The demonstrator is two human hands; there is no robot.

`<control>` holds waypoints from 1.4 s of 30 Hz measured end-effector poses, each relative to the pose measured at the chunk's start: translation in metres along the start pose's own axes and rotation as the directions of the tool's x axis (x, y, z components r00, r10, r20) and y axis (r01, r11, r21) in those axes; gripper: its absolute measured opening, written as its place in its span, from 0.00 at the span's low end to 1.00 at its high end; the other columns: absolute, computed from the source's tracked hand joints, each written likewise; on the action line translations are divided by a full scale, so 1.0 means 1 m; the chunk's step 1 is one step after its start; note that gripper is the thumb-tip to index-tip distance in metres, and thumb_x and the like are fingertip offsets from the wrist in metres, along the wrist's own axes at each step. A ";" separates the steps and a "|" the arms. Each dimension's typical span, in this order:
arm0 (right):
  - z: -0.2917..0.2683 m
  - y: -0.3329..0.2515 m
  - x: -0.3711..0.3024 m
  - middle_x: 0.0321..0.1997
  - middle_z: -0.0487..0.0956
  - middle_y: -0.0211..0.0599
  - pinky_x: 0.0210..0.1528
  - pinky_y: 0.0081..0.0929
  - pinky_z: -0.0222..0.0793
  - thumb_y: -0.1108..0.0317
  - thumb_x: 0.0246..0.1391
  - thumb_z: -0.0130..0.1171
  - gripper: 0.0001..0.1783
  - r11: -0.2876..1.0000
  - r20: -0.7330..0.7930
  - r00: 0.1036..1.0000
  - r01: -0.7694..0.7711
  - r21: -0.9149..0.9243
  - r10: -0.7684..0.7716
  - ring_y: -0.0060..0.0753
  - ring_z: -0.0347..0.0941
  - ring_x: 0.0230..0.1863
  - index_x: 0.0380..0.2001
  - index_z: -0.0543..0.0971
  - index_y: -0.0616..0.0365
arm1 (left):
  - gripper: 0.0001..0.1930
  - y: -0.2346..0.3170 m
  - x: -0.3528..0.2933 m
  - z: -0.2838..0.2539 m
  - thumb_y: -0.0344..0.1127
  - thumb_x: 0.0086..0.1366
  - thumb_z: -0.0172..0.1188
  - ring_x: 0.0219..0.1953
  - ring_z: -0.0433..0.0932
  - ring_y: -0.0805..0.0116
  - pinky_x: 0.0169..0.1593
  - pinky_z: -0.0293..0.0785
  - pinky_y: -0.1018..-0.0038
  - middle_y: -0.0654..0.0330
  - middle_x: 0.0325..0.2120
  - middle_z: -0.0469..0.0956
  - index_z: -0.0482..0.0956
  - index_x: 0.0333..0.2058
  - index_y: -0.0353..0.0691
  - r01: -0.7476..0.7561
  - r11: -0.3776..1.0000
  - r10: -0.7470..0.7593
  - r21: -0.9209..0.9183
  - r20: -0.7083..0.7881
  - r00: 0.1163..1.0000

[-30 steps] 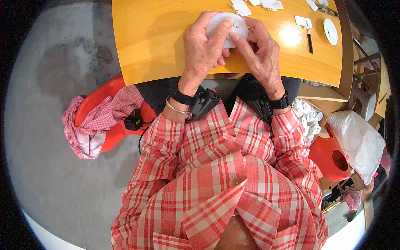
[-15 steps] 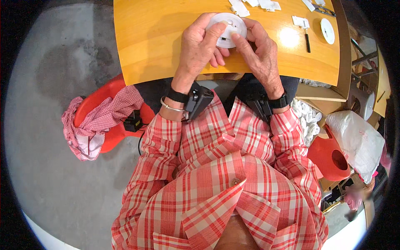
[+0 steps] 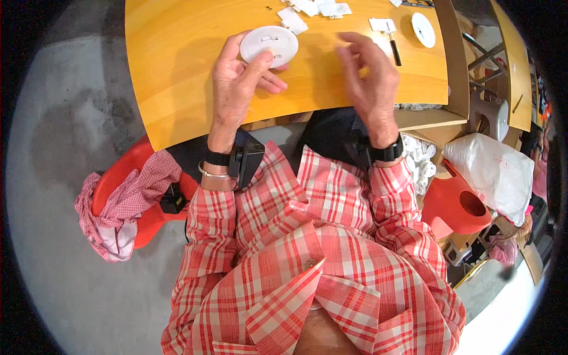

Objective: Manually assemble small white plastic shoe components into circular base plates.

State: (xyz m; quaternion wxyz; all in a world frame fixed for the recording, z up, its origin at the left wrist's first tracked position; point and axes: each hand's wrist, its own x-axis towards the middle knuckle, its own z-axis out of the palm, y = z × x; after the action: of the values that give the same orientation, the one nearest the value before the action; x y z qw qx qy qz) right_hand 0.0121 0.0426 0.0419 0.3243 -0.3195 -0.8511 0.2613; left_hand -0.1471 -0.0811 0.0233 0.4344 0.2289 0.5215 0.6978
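A white round plastic disc (image 3: 283, 45) with small slots is gripped in my left hand (image 3: 234, 83), above the front part of the wooden table (image 3: 183, 77). My left thumb presses on its face while the other fingers pass beneath. Apart from the disc, to its right, my right hand (image 3: 373, 77) hovers with nothing visible in it, its fingers spread and slightly blurred. Beyond that hand lie a black-handled screwdriver (image 3: 396, 52), its shaft by a white rectangular piece (image 3: 382, 25), and a second white disc (image 3: 423, 30).
Several flat white plastic pieces (image 3: 293, 20) lie at the table's far side, with a dark-handled tool (image 3: 418, 3) at the far right. A cardboard box (image 3: 435, 118) and white parts (image 3: 420, 157) sit right, near a red stool (image 3: 452, 204). A red chair (image 3: 115, 180) stands left.
My right hand has let go of the disc and moved away to the right. My left hand keeps the disc, now farther left. The whole view has shifted a little.
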 end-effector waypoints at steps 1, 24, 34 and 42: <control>-0.010 0.003 0.002 0.27 0.75 0.35 0.29 0.27 0.69 0.70 0.49 0.61 0.09 0.996 -0.036 0.998 -0.053 -0.076 0.050 0.33 0.72 0.27 0.36 0.77 0.54 | 0.17 -0.001 0.001 0.000 0.28 0.62 0.54 0.23 0.81 0.66 0.21 0.77 0.80 0.47 0.32 0.79 0.64 0.49 0.30 -0.002 1.000 0.002 -0.007 0.003 1.000; -0.023 0.002 -0.001 0.30 0.76 0.49 0.33 0.35 0.69 0.67 0.60 0.49 0.08 0.975 -0.003 0.981 -0.193 -0.114 0.194 0.50 0.74 0.31 0.39 0.70 0.60 | 0.20 -0.006 -0.007 0.007 0.32 0.61 0.57 0.19 0.78 0.72 0.18 0.72 0.82 0.50 0.33 0.76 0.61 0.49 0.33 -0.056 0.997 0.060 0.044 -0.091 0.994; 0.008 -0.042 -0.004 0.26 0.75 0.43 0.29 0.35 0.69 0.72 0.52 0.57 0.07 0.989 0.202 0.971 0.138 -0.045 -0.127 0.46 0.73 0.29 0.35 0.73 0.57 | 0.14 -0.007 -0.009 0.014 0.32 0.62 0.56 0.16 0.75 0.76 0.16 0.69 0.83 0.58 0.27 0.78 0.70 0.45 0.31 -0.020 0.983 0.046 0.183 -0.138 0.989; 0.010 -0.042 -0.004 0.23 0.75 0.40 0.26 0.33 0.69 0.71 0.53 0.58 0.07 0.967 0.187 0.966 0.207 -0.149 -0.178 0.42 0.74 0.25 0.35 0.72 0.56 | 0.14 -0.011 -0.010 0.016 0.32 0.63 0.56 0.16 0.75 0.77 0.17 0.70 0.82 0.59 0.24 0.78 0.71 0.45 0.31 -0.078 0.960 0.120 0.268 -0.142 0.983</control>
State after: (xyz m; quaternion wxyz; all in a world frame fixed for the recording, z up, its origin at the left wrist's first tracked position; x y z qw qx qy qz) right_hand -0.0083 0.0094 0.0609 0.2457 -0.2372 -0.9219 0.1829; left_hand -0.1259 -0.0799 0.0199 0.3226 0.2545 0.6294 0.6596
